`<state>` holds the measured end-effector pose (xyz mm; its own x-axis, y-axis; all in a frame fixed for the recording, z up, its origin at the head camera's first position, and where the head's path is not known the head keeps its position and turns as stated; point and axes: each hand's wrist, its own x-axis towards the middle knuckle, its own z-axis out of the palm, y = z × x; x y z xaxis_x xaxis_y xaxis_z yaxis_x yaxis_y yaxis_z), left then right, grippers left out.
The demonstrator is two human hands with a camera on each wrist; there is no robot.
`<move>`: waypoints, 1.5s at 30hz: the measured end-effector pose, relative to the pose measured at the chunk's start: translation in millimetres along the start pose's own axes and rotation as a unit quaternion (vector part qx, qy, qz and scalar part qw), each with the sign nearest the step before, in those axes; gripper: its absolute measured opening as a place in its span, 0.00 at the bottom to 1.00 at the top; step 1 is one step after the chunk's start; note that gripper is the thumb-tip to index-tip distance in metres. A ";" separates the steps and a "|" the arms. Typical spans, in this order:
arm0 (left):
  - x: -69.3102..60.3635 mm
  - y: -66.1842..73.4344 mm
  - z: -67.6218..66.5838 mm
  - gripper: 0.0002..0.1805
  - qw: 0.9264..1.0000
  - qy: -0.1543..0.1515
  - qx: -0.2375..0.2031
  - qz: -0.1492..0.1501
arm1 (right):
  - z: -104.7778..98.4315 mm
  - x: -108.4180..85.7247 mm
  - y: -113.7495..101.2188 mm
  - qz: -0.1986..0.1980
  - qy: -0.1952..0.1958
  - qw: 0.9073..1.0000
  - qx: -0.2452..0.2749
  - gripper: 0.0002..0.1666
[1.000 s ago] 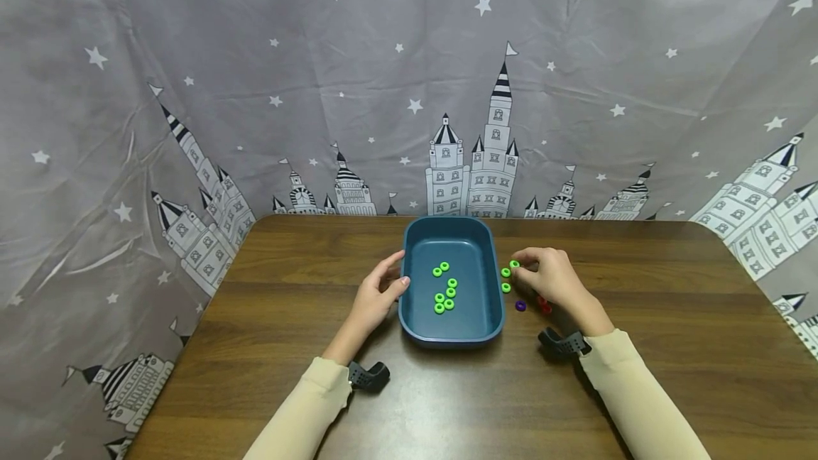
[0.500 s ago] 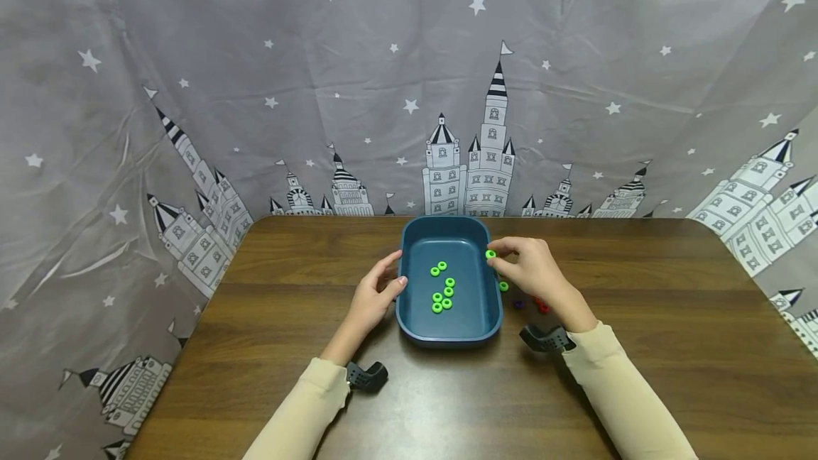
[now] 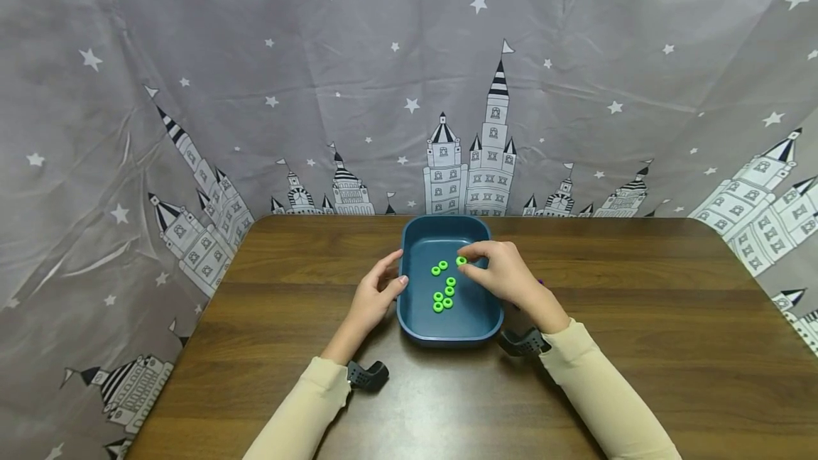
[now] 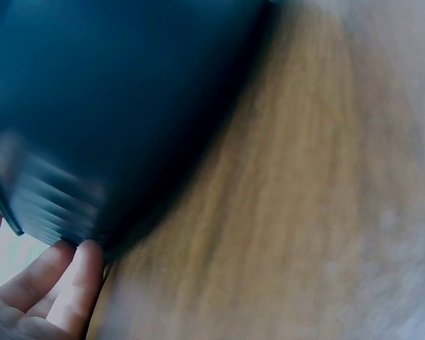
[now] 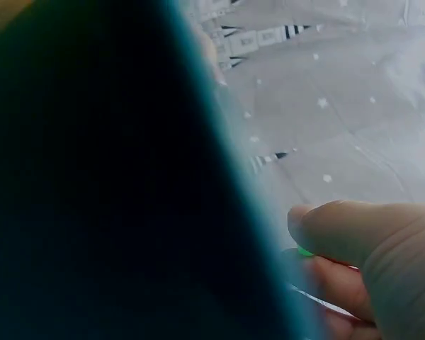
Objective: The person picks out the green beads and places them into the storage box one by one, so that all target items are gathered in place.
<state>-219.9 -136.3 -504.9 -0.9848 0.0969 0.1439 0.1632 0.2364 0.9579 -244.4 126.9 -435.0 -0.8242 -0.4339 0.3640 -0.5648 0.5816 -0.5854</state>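
Note:
A dark blue rectangular bin (image 3: 415, 327) stands on the table, with several small bright green rings (image 3: 437, 297) loose on its floor. Over the right half of the bin, my right hand (image 3: 505, 274) pinches one green ring (image 3: 461, 260) between thumb and fingertips. The right wrist view shows only a sliver of that ring, behind the thumb (image 5: 333, 230). My left hand (image 3: 372, 297) holds the bin's left side, its thumb at the rim. In the left wrist view, its fingertips (image 4: 85, 265) touch the outer wall.
A bit of a purple ring (image 3: 541, 282) shows past the right hand; the hand and forearm hide whatever else lies right of the bin. Behind the wooden table (image 3: 639, 318) hangs a grey cloth (image 3: 371, 34) printed with castles and stars.
My right hand has lifted a green ring from the table right of the bin and carried it left, over the rim to above the bin. The left hand stays in place.

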 end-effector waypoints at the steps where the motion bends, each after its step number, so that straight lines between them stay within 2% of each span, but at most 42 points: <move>1: -0.1 0.0 0.1 0.29 1.000 0.000 -0.001 0.001 | 1.9 0.3 -1.1 -0.001 -0.005 1.000 0.002 0.15; 8: -0.7 -0.1 0.3 0.29 1.000 0.001 -0.003 0.008 | 12.6 0.1 -3.0 -0.024 -0.035 0.999 -0.007 0.13; 21: -1.2 0.4 -0.3 0.29 1.000 0.001 0.002 0.005 | 19.5 0.4 -4.2 -0.026 -0.081 0.992 -0.089 0.12; 29: -0.3 -0.5 0.1 0.29 1.000 0.000 0.000 0.001 | 19.5 -1.6 -5.0 -0.058 -0.104 0.980 -0.157 0.10; 45: -0.3 -0.8 0.4 0.28 1.000 0.004 -0.004 0.008 | 18.3 -2.9 -6.2 -0.073 -0.141 0.965 -0.207 0.08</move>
<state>-219.7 -136.1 -505.8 -0.9825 0.0936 0.1613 0.1788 0.2279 0.9571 -237.7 112.0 -445.7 -0.7236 -0.6677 0.1749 -0.6902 0.7005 -0.1815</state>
